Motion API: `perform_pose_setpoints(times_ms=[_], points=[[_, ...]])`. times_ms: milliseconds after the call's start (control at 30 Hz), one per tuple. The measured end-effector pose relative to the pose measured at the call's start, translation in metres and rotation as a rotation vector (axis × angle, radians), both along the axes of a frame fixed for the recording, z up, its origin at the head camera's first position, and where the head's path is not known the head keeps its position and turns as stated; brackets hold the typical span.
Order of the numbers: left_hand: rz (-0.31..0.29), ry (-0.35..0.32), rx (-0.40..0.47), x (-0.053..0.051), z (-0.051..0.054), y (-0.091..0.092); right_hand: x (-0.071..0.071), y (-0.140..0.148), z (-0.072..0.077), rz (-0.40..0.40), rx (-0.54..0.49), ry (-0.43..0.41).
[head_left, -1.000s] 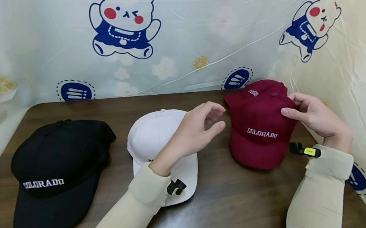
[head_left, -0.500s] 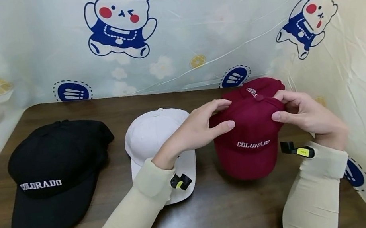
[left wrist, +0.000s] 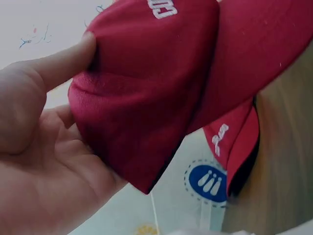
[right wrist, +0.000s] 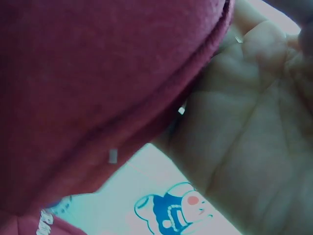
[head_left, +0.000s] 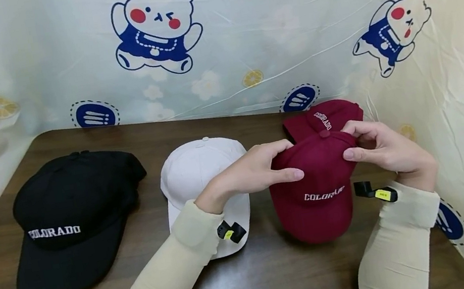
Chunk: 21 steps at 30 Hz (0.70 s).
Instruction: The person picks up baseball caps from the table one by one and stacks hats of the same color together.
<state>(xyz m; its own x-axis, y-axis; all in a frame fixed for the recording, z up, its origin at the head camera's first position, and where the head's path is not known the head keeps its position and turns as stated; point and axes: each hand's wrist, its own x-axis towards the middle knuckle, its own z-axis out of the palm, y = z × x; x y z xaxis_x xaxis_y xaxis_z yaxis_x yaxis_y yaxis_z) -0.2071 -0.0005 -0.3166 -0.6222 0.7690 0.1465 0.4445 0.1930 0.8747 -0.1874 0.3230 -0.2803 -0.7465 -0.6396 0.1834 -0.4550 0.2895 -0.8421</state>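
Note:
Both hands hold the front maroon baseball cap (head_left: 318,217), lettered COLORADO, with its brim toward the person. My left hand (head_left: 259,168) grips the cap's left side, thumb on the front and fingers behind. In the left wrist view, the thumb and fingers of that hand (left wrist: 58,132) lie on either side of the crown (left wrist: 142,88). At the cap's right side my right hand (head_left: 389,149) pinches the cloth, its thumb in front. The right wrist view shows the palm (right wrist: 244,107) close against the maroon cloth (right wrist: 98,73). Behind it lies a second maroon cap (head_left: 337,114), partly hidden.
A white cap (head_left: 198,165) lies on the brown table (head_left: 256,288), partly under the left forearm. Farther left is a black COLORADO cap (head_left: 75,201). A printed sheet (head_left: 239,20) hangs behind the table and along its sides.
The left hand has moved right and taken hold of the front maroon cap. Both hands have drawn that cap toward the person and left, showing more of the maroon cap behind.

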Motion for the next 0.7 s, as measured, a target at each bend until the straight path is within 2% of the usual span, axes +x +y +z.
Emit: perform_pose_setpoints(times_ms=[133, 300, 433, 567, 700], points=[[0.033, -0.059, 0.050, 0.002, 0.001, 0.004, -0.001, 0.003, -0.003, -0.028, 0.037, -0.003], [0.062, -0.150, 0.130, 0.002, -0.001, 0.011, -0.006, 0.011, -0.009, -0.037, 0.011, -0.045], [0.093, -0.238, 0.195, 0.001, -0.006, 0.017, -0.007, 0.022, -0.016, -0.077, 0.007, -0.065], [0.162, -0.307, 0.228, 0.000, -0.013, 0.025, -0.009, 0.029, -0.022, -0.163, 0.042, -0.058], [0.250, -0.350, 0.208, 0.000, -0.021, 0.033, -0.016, 0.031, -0.030, -0.246, 0.085, -0.058]])
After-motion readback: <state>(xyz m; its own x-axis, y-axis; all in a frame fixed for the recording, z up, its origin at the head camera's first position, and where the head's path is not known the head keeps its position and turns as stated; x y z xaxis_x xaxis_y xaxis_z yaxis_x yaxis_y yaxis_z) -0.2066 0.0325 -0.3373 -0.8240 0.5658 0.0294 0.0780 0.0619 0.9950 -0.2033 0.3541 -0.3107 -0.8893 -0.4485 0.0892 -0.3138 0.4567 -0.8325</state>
